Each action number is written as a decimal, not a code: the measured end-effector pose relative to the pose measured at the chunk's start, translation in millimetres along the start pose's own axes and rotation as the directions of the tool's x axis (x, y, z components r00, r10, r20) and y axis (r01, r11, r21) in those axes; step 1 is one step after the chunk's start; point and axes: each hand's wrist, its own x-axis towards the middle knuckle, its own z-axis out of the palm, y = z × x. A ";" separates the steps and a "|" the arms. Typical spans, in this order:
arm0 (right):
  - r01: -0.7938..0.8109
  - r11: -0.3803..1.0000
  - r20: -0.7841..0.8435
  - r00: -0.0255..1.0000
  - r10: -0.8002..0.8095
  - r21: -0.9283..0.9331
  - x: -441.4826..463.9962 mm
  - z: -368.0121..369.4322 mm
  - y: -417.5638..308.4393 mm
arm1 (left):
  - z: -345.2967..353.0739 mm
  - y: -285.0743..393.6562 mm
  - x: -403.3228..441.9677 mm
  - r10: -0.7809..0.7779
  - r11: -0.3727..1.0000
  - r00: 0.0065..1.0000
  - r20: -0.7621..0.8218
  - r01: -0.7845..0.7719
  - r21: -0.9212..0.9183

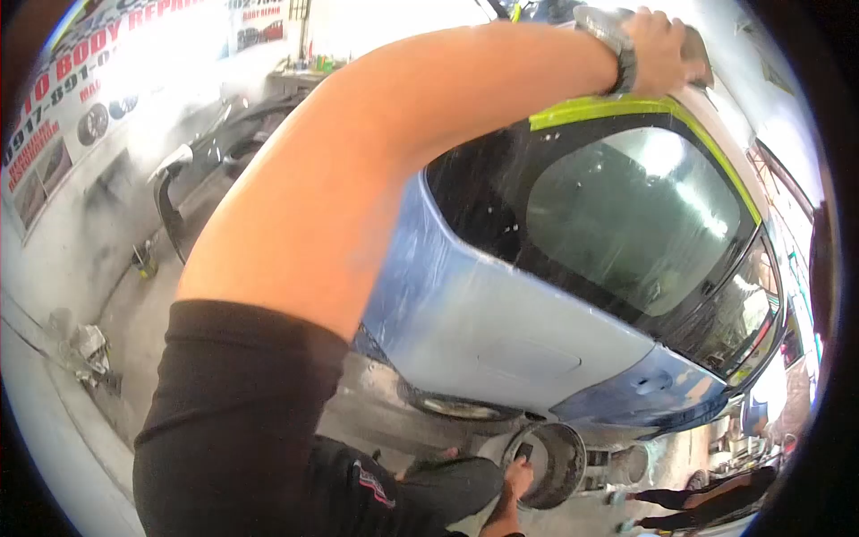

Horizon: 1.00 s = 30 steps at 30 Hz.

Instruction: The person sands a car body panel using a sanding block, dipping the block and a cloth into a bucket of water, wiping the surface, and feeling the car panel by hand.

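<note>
My left hand (pixel 658 52), with a watch (pixel 610 46) on its wrist, reaches up to the roof edge of a car. Its fingers are bent over a dark block-like piece (pixel 697 58), whose kind I cannot make out. Low in the view, my right hand (pixel 516 478) is closed on a small dark, flat piece (pixel 525 451) over the mouth of a round bucket (pixel 573 456). The car's side panel (pixel 483 331) is dull grey and blue, with whitish streaks. Yellow-green tape (pixel 608 107) runs along the top of its rear side window (pixel 635 219).
A car wheel (pixel 461 408) sits below the panel. Loose dark car body parts (pixel 170 197) stand by the left wall, under a body repair banner (pixel 98 80). Crumpled material (pixel 89 349) lies on the floor. Another person's legs (pixel 707 501) show at lower right.
</note>
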 end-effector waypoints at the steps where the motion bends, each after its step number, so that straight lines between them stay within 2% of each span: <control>1: -0.001 1.000 0.009 1.000 0.001 -0.026 -4.2 -4.1 -1.3 | 5.1 -13.8 11.2 -0.019 0.965 0.998 0.062 0.035 -0.261; 3: -0.031 0.999 0.012 0.999 0.032 -0.042 -8.3 -11.1 -9.9 | 27.8 -40.5 -12.8 0.021 0.924 1.000 -0.023 -0.028 -0.380; 4: -0.023 0.999 0.007 1.000 0.023 -0.031 -9.6 -13.9 -9.6 | -6.7 -36.3 -26.9 -0.002 0.965 0.955 0.297 0.080 -0.251; 5: -0.015 1.000 0.004 1.000 0.015 -0.016 -10.8 -15.8 -10.5 | 42.6 -60.3 -54.1 -0.176 0.807 0.911 0.373 0.350 -0.476; 6: -0.006 1.000 0.002 1.000 0.006 0.005 -11.8 -14.8 -9.1 | -96.3 -4.5 -35.7 -0.141 0.968 0.747 0.649 0.242 -0.068; 7: -0.027 1.000 -0.011 1.000 0.027 -0.002 -12.0 -12.9 -7.2 | -42.4 -33.3 -74.6 0.013 0.983 0.960 0.278 0.040 -0.181; 8: -0.047 0.999 -0.021 0.999 0.047 -0.004 -11.1 -11.3 -5.8 | -37.2 -34.9 -94.1 -0.034 0.964 0.975 0.218 0.090 -0.251; 9: -0.069 0.998 -0.027 0.997 0.069 -0.004 -13.1 -9.0 -7.8 | -38.3 -28.0 -105.1 -0.036 0.998 0.965 0.258 0.047 -0.036; 10: -0.099 0.993 -0.025 0.995 0.101 0.063 -16.6 -16.9 -17.4 | -44.2 -23.2 -112.3 -0.114 0.986 0.956 0.271 0.142 -0.085; 13: -0.101 0.994 -0.040 0.994 0.102 0.035 -16.9 -21.1 -23.4 | -69.4 0.3 -107.0 -0.187 0.971 0.901 0.392 0.229 -0.063; 16: -0.055 0.997 -0.042 0.997 0.057 0.045 -10.4 -11.2 -10.2 | -13.2 -28.4 -75.4 0.035 0.983 0.985 0.169 -0.003 -0.184; 18: -0.031 0.999 -0.050 0.998 0.033 0.043 -5.1 -6.8 -13.3 | 22.0 -38.0 -23.2 -0.086 0.994 0.867 0.490 0.111 -0.022; 21: -0.032 0.999 -0.046 0.998 0.032 -0.004 -9.1 -4.8 -1.2 | 14.1 -34.8 -21.3 -0.049 0.979 0.880 0.472 0.137 -0.153; 22: -0.016 1.000 -0.053 0.998 0.015 -0.016 -7.8 -1.9 2.8 | -3.0 -34.9 -36.5 0.039 0.988 0.911 0.411 0.026 -0.152; 24: 0.012 1.000 -0.060 0.998 -0.013 -0.014 -5.4 1.3 0.0 | -34.5 -19.4 -90.6 0.100 0.994 0.972 0.211 -0.086 -0.072; 25: 0.016 1.000 -0.058 0.998 -0.017 -0.010 -7.5 -0.5 -3.6 | -43.0 -19.9 -114.0 0.068 0.988 0.964 0.255 -0.031 -0.150; 27: -0.016 1.000 -0.033 0.999 0.015 -0.020 -13.3 -7.4 -0.6 | -52.6 -10.5 -106.5 0.002 0.990 0.945 0.327 0.044 -0.134; 29: -0.072 0.997 -0.006 0.997 0.072 -0.008 -4.7 -9.0 -14.1 | -19.0 -22.9 -65.7 0.082 0.948 0.962 0.260 0.005 -0.319; 30: -0.031 1.000 -0.074 0.997 0.031 -0.003 -4.8 -2.6 -8.9 | -7.1 -26.6 -47.5 0.118 0.912 0.965 0.235 -0.011 -0.410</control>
